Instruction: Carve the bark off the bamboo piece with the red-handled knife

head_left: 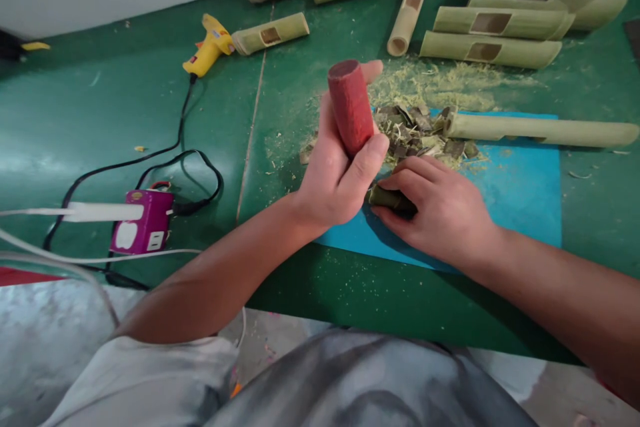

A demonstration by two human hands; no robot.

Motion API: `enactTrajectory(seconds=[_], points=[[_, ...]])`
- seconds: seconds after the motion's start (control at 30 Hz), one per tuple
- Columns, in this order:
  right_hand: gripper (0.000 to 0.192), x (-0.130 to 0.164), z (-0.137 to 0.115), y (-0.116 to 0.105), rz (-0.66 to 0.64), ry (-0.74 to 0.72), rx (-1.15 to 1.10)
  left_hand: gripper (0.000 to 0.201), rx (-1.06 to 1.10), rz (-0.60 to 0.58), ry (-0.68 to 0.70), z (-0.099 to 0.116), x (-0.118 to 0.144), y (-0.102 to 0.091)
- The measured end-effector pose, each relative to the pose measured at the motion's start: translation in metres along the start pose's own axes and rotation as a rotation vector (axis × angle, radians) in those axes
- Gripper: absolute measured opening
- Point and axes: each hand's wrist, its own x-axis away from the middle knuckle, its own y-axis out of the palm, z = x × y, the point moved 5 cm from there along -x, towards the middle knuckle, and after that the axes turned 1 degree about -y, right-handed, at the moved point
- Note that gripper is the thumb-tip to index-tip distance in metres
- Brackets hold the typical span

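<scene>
My left hand (pixel 340 177) is raised over the blue mat (pixel 525 193), fingers wrapped round a thick red cylinder (pixel 353 110) with a dark flat top. The cylinder stands nearly upright, and its lower end is hidden in the palm. Beside it, my right hand (pixel 435 203) rests low on the mat and grips a short dark green bamboo piece (pixel 390 198) between thumb and fingers. Part of that piece is covered by the hand. Just beyond both hands lies a heap of bamboo chips and shavings (pixel 410 133).
A long bamboo tube (pixel 540 130) lies across the mat's far right. Several bamboo tubes with cut windows (pixel 490 50) rest at the back. On the left are a yellow glue gun (pixel 207 47), a short bamboo tube (pixel 273 33), and a purple power adapter (pixel 143 221) with cords.
</scene>
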Motion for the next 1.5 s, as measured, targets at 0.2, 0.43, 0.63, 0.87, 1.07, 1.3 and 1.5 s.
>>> enactTrajectory(seconds=[0.2, 0.43, 0.63, 0.87, 1.07, 1.3, 1.5], points=[[0.018, -0.002, 0.0, -0.001, 0.014, -0.025, -0.021, 0.026, 0.106, -0.076, -0.066, 0.005, -0.005, 0.0], [0.018, 0.0, -0.004, 0.001, -0.022, -0.02, 0.089, 0.022, 0.123, -0.119, -0.26, 0.006, -0.012, 0.0], [0.016, -0.001, -0.003, 0.005, -0.054, -0.016, 0.087, 0.032, 0.08, -0.208, -0.296, 0.004, -0.019, 0.007], [0.018, -0.003, 0.003, 0.008, -0.042, -0.071, -0.019, 0.046, 0.113, -0.256, -0.391, -0.006, -0.023, 0.011], [0.02, -0.003, 0.002, 0.009, -0.023, -0.102, -0.032, 0.047, 0.104, -0.243, -0.406, -0.007, -0.021, 0.01], [0.022, -0.002, 0.001, 0.01, -0.038, -0.073, -0.081, 0.049, 0.094, -0.188, -0.443, -0.002, -0.019, 0.008], [0.021, -0.004, 0.003, 0.009, -0.067, -0.008, -0.134, 0.044, -0.006, -0.002, -0.188, 0.013, -0.01, 0.001]])
